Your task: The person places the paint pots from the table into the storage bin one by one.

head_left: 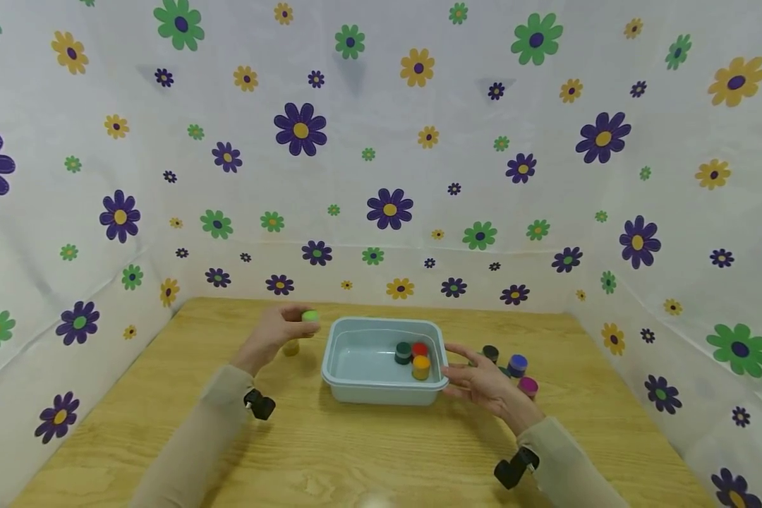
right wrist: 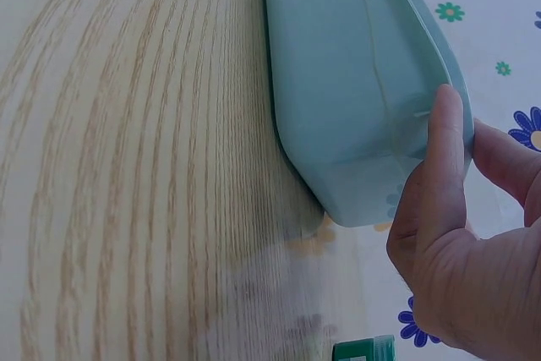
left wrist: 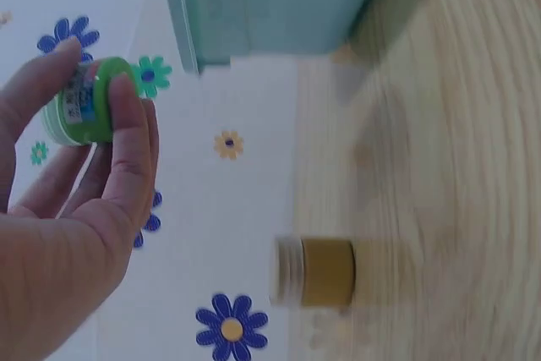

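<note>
In the head view my left hand (head_left: 283,329) pinches a small jar with a light green lid (head_left: 310,317), raised to the left of the pale blue plastic basin (head_left: 387,385). The left wrist view shows thumb and fingers round this green jar (left wrist: 89,103), whose side bears a label. Below that hand, a yellow jar (left wrist: 328,272) stands on the table. My right hand (head_left: 482,383) holds the basin's right edge, and the right wrist view shows the thumb against the rim (right wrist: 461,82). Inside the basin sit a dark green jar (head_left: 403,353), a red one (head_left: 420,350) and an orange one (head_left: 421,367).
To the right of the basin, partly behind my right hand, several jars stand together, among them a black one (head_left: 490,354), a blue one (head_left: 517,365) and a magenta one (head_left: 528,386). Flower-patterned sheeting (head_left: 381,169) encloses the wooden table (head_left: 355,451) at the back and sides.
</note>
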`<state>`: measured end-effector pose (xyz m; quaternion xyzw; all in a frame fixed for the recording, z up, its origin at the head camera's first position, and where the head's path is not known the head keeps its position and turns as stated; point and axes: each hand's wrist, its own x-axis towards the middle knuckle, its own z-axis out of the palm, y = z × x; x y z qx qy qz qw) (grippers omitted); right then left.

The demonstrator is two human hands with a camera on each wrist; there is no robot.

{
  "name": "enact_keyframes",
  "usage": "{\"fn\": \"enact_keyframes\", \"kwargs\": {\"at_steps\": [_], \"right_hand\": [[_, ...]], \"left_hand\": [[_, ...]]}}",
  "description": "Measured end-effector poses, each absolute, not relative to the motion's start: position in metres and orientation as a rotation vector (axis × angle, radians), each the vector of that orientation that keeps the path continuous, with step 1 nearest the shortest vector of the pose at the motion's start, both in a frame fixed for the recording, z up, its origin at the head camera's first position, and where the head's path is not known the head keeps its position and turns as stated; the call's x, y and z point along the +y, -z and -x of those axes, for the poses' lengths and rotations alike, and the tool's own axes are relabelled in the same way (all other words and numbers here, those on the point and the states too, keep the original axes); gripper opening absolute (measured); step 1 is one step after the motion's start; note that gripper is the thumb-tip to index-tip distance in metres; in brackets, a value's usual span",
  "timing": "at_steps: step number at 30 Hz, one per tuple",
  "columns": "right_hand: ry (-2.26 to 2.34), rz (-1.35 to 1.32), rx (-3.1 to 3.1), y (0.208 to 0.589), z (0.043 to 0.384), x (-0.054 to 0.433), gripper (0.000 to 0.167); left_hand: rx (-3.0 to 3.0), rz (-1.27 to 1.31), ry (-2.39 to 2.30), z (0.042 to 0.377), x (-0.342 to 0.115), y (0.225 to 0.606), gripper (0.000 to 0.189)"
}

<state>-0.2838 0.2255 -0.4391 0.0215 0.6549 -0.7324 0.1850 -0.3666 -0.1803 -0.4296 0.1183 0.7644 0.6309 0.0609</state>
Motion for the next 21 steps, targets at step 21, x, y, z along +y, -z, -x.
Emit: {"fn": "enact_keyframes", "kwargs": {"at_steps": [21], "right_hand": [[2.065,-0.036,1.835,0.441,0.285,0.228,0.069]], "left_hand": [[2.251,-0.372,-1.867,0.347,-0.117,0.420,0.051]]}}
